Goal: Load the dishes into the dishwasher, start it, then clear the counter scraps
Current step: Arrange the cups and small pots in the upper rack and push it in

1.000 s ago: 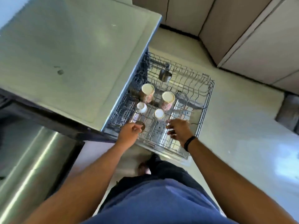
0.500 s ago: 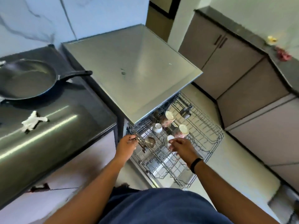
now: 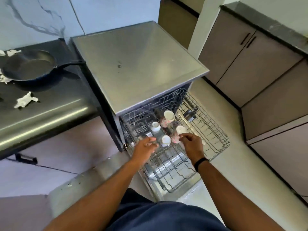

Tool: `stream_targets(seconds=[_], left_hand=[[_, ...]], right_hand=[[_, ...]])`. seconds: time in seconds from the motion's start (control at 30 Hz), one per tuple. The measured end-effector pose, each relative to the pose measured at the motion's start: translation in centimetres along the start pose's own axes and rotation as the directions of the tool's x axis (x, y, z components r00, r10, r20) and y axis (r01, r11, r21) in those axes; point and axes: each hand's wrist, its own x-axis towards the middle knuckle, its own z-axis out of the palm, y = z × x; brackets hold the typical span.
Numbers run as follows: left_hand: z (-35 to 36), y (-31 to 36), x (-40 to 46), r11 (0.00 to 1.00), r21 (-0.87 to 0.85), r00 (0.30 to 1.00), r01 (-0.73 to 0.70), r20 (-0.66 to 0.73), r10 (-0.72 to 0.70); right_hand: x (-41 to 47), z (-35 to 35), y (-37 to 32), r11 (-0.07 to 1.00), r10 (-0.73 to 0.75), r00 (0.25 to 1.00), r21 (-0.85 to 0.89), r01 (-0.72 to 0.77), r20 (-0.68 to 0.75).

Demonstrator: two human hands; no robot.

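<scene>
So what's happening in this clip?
A person stands over the pulled-out dishwasher rack, both hands among the upturned cups. The left hand reaches in with fingers extended; the right hand is curled beside a patterned cup, though an actual grip can't be confirmed. A frying pan and paper scraps sit on the counter.

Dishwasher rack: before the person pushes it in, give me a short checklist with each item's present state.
1. Rack pulled out: ok.
2. Cups upside down in rack, patterned cup, small white cup: ok.
3. Left hand empty, fingers straight: ok.
4. Right hand free of the cup beside it: cannot tell.
5. All dishes loaded: not ok, frying pan sits on the counter.
6. Counter scraps cleared: not ok, crumpled paper remains.
</scene>
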Motion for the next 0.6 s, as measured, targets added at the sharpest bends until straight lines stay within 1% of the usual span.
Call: stream_targets(seconds=[0.07,0.17,0.27,0.3,0.43,0.5,0.53,0.6], left_hand=[[4.5,-0.1,-0.8,0.998,-0.051,0.997,0.034,-0.074,-0.038],[10.0,-0.3,-1.7,0.994,-0.094,0.987,0.06,-0.145,-0.074],[14.2,-0.3,-3.6,0.999,-0.026,0.985,0.02,-0.173,-0.024],[15.0,-0.2,-4.5,0.999,-0.032,0.983,0.007,-0.186,-0.013],[16.6,-0.4,-7.3,0.998,-0.055,0.969,-0.013,-0.246,-0.001],[16.5,-0.5,-9.0,0.999,-0.027,0.952,-0.038,-0.303,0.028],[16.3,-0.4,-9.2,0.999,-0.014,0.95,-0.051,-0.308,0.044],[15.7,-0.7,-10.3,0.997,-0.03,0.936,-0.075,-0.346,0.06]], right_hand=[[0.9,-3.7,1.8,1.0,-0.003,1.0,-0.006,0.003,0.026],[1.7,-8.5,3.5,0.999,-0.016,0.998,-0.028,0.018,0.059],[1.8,-12.4,4.6,1.0,0.003,0.995,0.006,-0.004,0.098],[1.8,-13.2,4.8,1.0,0.01,0.994,0.011,-0.012,0.107],[2.0,-14.1,5.4,1.0,-0.008,0.987,0.01,0.006,0.161],[1.8,-13.7,5.1,0.999,-0.041,0.973,-0.002,0.043,0.227],[2.0,-13.4,4.9,0.998,-0.053,0.97,-0.004,0.055,0.236],[1.4,-13.2,4.5,0.997,-0.072,0.95,-0.01,0.078,0.305]])
